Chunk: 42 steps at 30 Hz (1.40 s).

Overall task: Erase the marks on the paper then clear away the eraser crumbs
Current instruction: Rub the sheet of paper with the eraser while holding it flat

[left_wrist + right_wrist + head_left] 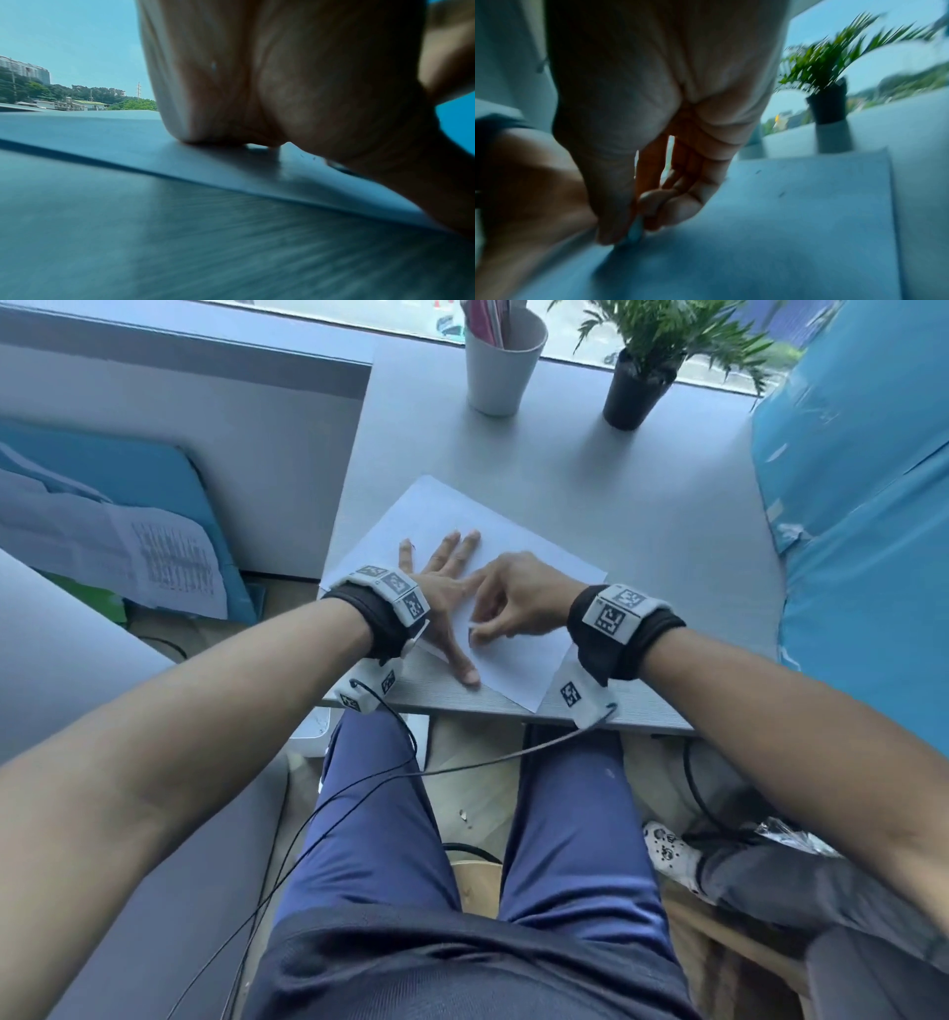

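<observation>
A white sheet of paper (518,546) lies at an angle near the front edge of the grey table (667,505). My left hand (447,588) lies flat on its left part with fingers spread, pressing it down. My right hand (493,629) pinches a small white eraser (475,634) between thumb and fingers, its tip on the paper beside my left thumb. In the right wrist view the eraser (635,229) shows pale under the fingertips, and a few dark specks (781,193) lie on the paper (808,203). The left wrist view shows my palm (257,81) on the sheet (231,168).
A grey cup (506,361) with pens and a potted plant (642,382) stand at the table's far edge by the window. A blue panel (862,505) rises on the right. Papers (169,557) lie on the floor to the left. Cables hang over my legs.
</observation>
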Tool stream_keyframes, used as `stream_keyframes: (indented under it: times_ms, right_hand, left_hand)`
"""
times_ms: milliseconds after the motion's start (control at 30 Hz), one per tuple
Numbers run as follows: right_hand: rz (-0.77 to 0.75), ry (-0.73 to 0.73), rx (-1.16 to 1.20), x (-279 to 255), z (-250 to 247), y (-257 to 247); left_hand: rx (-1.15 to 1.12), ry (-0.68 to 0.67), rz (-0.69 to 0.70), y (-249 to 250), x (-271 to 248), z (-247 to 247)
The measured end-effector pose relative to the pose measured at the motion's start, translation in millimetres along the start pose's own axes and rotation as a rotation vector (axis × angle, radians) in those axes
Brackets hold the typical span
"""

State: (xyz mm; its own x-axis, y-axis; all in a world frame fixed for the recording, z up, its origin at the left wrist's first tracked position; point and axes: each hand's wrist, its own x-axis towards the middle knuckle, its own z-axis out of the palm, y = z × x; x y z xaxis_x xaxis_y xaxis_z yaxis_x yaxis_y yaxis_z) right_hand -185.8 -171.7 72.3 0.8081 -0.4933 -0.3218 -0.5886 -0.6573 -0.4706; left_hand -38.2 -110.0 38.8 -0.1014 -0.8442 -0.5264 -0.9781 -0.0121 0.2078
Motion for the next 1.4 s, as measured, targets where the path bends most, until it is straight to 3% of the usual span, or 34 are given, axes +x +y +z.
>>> stream_keyframes:
  times_ms: [100, 200, 233, 333, 467, 567, 700, 833, 967, 1167, 1400]
  right_hand:
    - [0.078, 0.180, 0.047, 5.3, -8.4, 8.1]
    - [-0.005, -0.008, 0.003, 0.2, -0.9, -1.4]
    - [0.016, -0.014, 0.014, -0.8, -3.4, -0.7]
    - [0.084, 0.146, 0.041, 2.4, -12.0, 9.9]
    - [-0.006, -0.028, 0.018, -6.2, -3.7, 0.8]
    - [0.069, 0.147, 0.076, -4.7, -5.4, 8.5]
    - [-0.019, -0.019, -0.006, -16.8, 7.8, -6.4]
    - [0.124, 0.155, 0.040, -8.4, -10.4, 11.6]
    - [0.046, 0.011, -0.027, -19.4, 9.7, -9.4]
    - [0.239, 0.307, 0.105, -13.4, -23.3, 27.2]
    - [0.249, 0.349, 0.090, -15.2, 2.6, 13.7]
  left_hand:
    - [-0.011, 0.003, -0.001, 0.8, -2.2, -1.3]
    - [-0.004, -0.008, -0.002, -0.7, -3.2, -1.3]
    - [-0.002, -0.010, 0.004, -0.3, -2.6, -1.2]
    - [-0.010, 0.000, 0.010, -0.2, -1.6, -1.3]
    - [-0.003, -0.007, -0.001, -0.4, -1.6, -0.3]
    - [-0.003, -0.001, 0.010, 0.6, -0.8, -1.6]
    - [-0.003, -0.004, 0.002, -0.2, -1.4, -1.5]
    - [0.001, 0.007, -0.004, 0.7, -3.0, -2.2]
    - [0.003, 0.007, 0.021, -1.6, -3.6, -0.6]
    - [-0.011, 0.043, 0.028, -3.4, -2.5, 3.4]
    - [-0.040, 0.021, 0.024, -4.9, 3.5, 3.3]
